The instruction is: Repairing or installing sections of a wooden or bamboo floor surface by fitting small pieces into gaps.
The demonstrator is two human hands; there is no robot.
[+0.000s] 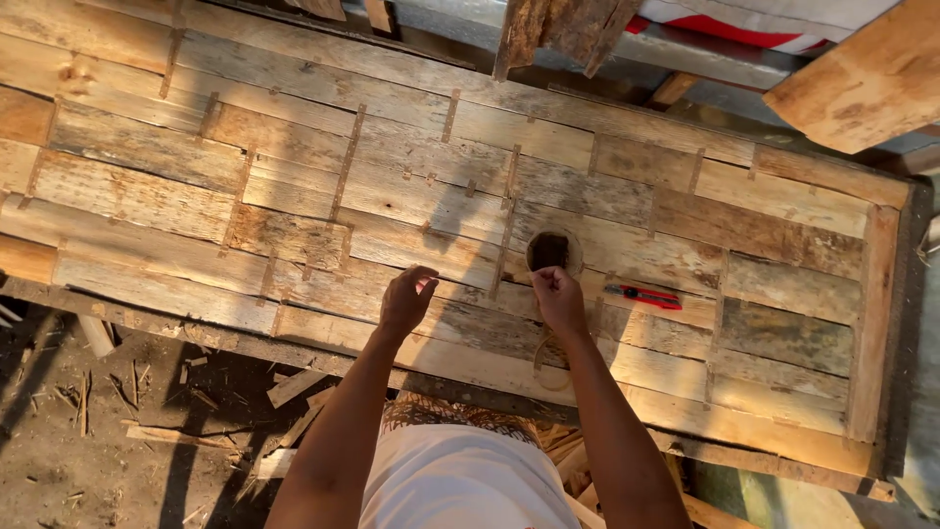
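Wooden tabletop (294,196) bearing both hands, right hand (558,299) pinching something small beside tape roll (550,252), left hand (406,299) loosely curled, needing steadier bracing.

There is only one view, from a camera on the person's head. It looks steeply down and a little forward at the wooden worktop (294,186), from close, at arm's length. Both forearms enter from the bottom edge, and the ground (88,441) shows at lower left.
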